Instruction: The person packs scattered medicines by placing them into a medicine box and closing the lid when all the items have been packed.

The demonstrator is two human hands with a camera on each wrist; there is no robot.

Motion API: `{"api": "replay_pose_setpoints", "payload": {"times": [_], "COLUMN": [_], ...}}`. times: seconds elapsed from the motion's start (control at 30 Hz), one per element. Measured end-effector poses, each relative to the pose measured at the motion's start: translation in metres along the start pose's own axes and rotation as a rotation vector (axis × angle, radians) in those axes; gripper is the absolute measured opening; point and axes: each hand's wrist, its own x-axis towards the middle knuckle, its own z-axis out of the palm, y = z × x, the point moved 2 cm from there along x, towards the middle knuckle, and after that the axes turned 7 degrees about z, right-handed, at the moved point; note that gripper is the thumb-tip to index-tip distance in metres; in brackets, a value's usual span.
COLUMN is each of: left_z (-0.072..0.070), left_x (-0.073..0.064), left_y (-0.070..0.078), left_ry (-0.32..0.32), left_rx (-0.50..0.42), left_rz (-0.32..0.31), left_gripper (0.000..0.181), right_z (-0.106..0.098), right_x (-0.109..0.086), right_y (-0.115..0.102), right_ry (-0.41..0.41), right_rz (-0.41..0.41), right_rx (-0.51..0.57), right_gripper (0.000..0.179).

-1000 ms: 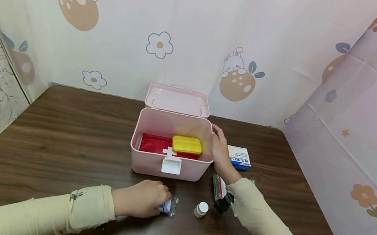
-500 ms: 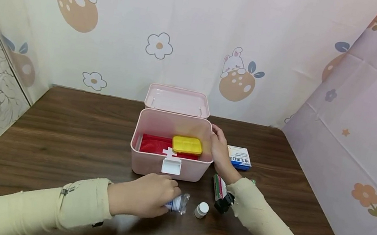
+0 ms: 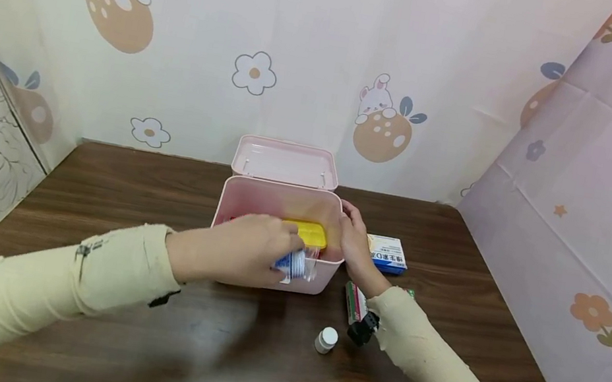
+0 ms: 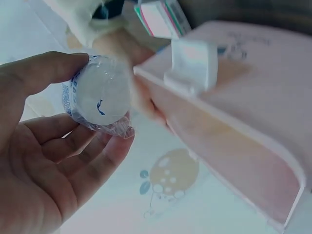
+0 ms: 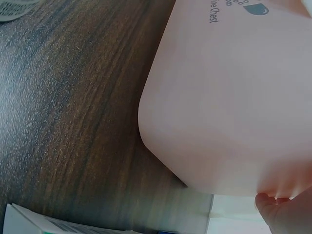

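Observation:
My left hand [image 3: 245, 248] holds a short white roll [image 3: 297, 264] in clear, blue-printed plastic, over the front rim of a pink medicine chest [image 3: 318, 281]. In the left wrist view, thumb and fingers grip the sides of the wrapped roll [image 4: 103, 92], its round end showing. Inside the chest lie a yellow case [image 3: 309, 234] and a red pouch, mostly hidden behind the left hand. My right hand [image 3: 357, 253] rests against the chest's right outer wall, near the back corner; in the right wrist view its fingertips [image 5: 265, 201] touch the pink side.
The chest's lid [image 3: 286, 162] leans back, open, toward the patterned curtain. A small white bottle [image 3: 326, 340] stands in front of the chest. Right of it lie a blue-and-white carton [image 3: 388, 257] and a green-and-white carton [image 3: 355, 300], partly under the right arm.
My left hand has lifted the wrapped roll from the table and carried it forward to above the chest's front. The right hand stays at the chest's side.

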Motion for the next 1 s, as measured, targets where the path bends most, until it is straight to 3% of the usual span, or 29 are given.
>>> {"api": "replay_pose_setpoints", "payload": {"times": [0.2,0.3,0.43,0.7,1.0], "left_z": [-0.014,-0.017,-0.017,-0.006,0.023], "left_x": [0.015,0.024,0.039,0.072,0.091], "left_y": [-0.017,-0.025,-0.039,-0.065,-0.084], "left_ry": [-0.010,-0.054,-0.123,-0.200,-0.293], "left_rx": [-0.040,-0.094,-0.130,-0.061,-0.104], "left_rz": [-0.048,-0.096,-0.127,-0.172,-0.291], "left_gripper": [0.028,0.046,0.052,0.025,0.032], "right_z": [0.001,0.002,0.002,0.002,0.003], "right_x": [0.000,0.000,0.000,-0.001,-0.001], "right_y": [-0.001,-0.002,-0.002,-0.003,0.000], "right_ry": [0.012,0.013,0.006,-0.001,0.008], "right_rz": [-0.005,0.000,0.008,0.026,0.010], "right_rx": [-0.004,-0.008,0.000,0.021,0.037], "right_gripper": [0.047,0.046,0.047,0.047,0.047]}}
